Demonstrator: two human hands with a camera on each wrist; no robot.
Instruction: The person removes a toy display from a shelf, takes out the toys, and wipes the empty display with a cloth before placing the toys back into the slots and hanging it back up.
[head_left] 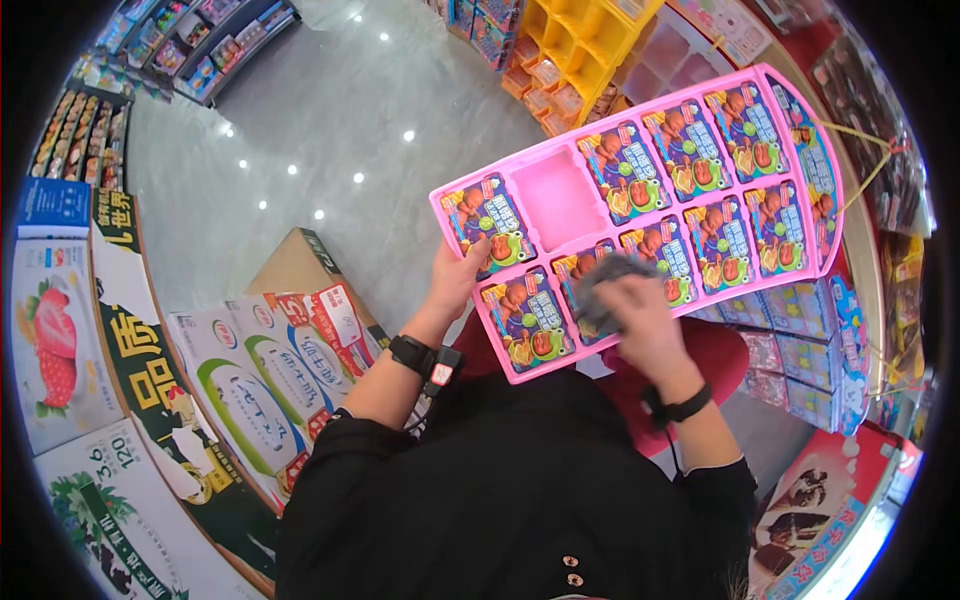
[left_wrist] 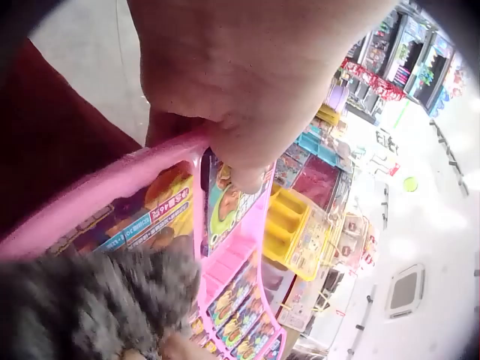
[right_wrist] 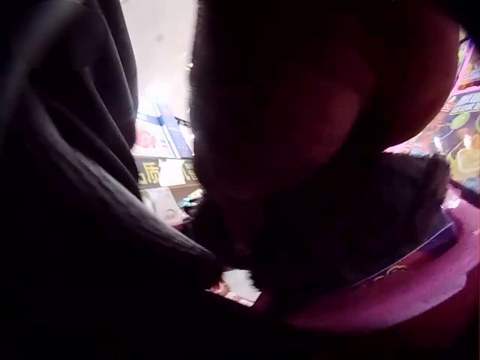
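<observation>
A pink plastic display tray (head_left: 563, 203) lies tilted across the person's lap, with two rows of compartments. Most compartments hold a colourful snack packet (head_left: 722, 245) with a frog picture; one in the far row shows bare pink plastic. The left hand (head_left: 455, 283) grips the tray's left end, its thumb over the edge onto a packet (head_left: 485, 222). In the right hand (head_left: 645, 325) is a grey fluffy cloth (head_left: 603, 288), bunched over packets in the near row. The left wrist view shows the cloth (left_wrist: 97, 307) close to the tray rim (left_wrist: 112, 187). The right wrist view is mostly dark.
Milk cartons (head_left: 245, 375) and a cardboard box (head_left: 300, 265) stand at the left. A yellow compartment rack (head_left: 575, 40) is beyond the tray. Shelves with hanging packets (head_left: 900, 310) line the right, and a red printed box (head_left: 815, 500) is at the lower right.
</observation>
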